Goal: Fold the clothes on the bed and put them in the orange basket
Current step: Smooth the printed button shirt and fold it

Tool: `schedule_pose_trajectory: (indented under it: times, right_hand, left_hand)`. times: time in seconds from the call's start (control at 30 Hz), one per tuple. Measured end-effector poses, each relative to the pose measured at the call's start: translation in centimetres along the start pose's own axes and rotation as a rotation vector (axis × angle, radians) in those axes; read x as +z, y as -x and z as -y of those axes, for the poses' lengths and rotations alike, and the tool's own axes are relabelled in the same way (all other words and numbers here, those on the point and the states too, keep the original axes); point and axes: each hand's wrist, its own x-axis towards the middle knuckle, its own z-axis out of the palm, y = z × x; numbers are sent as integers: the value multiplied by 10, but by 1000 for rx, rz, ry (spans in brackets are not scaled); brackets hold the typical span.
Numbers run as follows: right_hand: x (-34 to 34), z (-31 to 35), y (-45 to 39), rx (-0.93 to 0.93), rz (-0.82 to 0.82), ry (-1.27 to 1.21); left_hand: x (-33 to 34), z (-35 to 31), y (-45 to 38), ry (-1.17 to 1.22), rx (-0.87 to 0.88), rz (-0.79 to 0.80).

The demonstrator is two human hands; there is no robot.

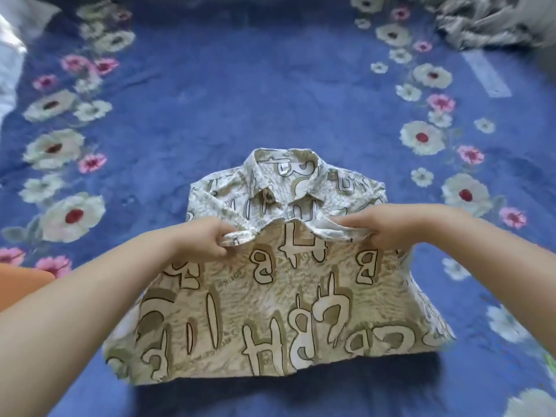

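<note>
Head view. Patterned collared shirt lies on the bed, centre of frame toward 6 o'clock, collar pointing to 12. Its lower part is brought up over the body; the turned hem sits just below the collar.

Left hand: grip closed, pinching the hem at the shirt's 9 o'clock side. Right hand: grip closed on the bunched hem at the 3 o'clock side. Both hold cloth, nothing else.

Orange basket: only a sliver shows at the frame's 9 o'clock edge, near the left forearm; its opening is out of view.

Risks, as judged:
- The hem sags between the two grips, so the fold line could land crooked or wrinkled.
- The right-hand bunch looks thicker than the left, which could leave a lopsided fold.
- A folded shirt may spring open when lifted toward the basket if it is not supported from beneath.

Edges and room: open blue floral bedspread from 10 through 2 o'clock beyond the collar. Crumpled grey garment at 1 o'clock, well apart. Near bed edge not visible.
</note>
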Motion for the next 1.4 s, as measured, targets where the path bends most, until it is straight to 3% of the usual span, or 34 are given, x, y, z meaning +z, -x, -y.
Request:
schedule_pose_trajectory:
  times: [0.2,0.33,0.4,0.5,0.57,0.67,0.77,0.9,0.97,1.13,1.23,1.4]
  right_hand:
    - [-100,-21,-25,38,-26,110]
    - [-137,-48,-90,140,-400,200]
    - [-119,-63,-126,286,-484,340]
    - [-69,-77,-151,395,-500,265]
    - [-32,-87,-153,403,-634,125]
    - [14,-107,-142,548,-745,-198]
    - [39,-133,-132,723,-683,-594]
    - [50,-142,-131,694,-842,-914]
    - [48,-143,-136,697,-876,-974]
    - [41,-141,-141,730,-749,-1023]
    - [39,-144,-139,690,-902,-1172]
    - [33,-160,-115,551,-1192,-956]
  left_hand:
    - [-103,-3,-67,-70,-33,-31]
    - [-135,9,-124,-353,-237,-200]
    - [-116,12,-146,-429,-320,-352]
    - [-64,13,-158,-410,-180,-588]
    - [-28,14,-156,-376,2,-667]
    - [17,11,-151,-311,32,-640]
    - [39,-3,-147,-267,-50,-537]
    - [50,-6,-158,-318,-122,-468]
    - [52,-7,-163,-332,-150,-453]
    - [52,-12,-165,-319,-170,-457]
    - [50,-12,-164,-327,-170,-467]
    - [44,-16,-168,-358,-165,-473]
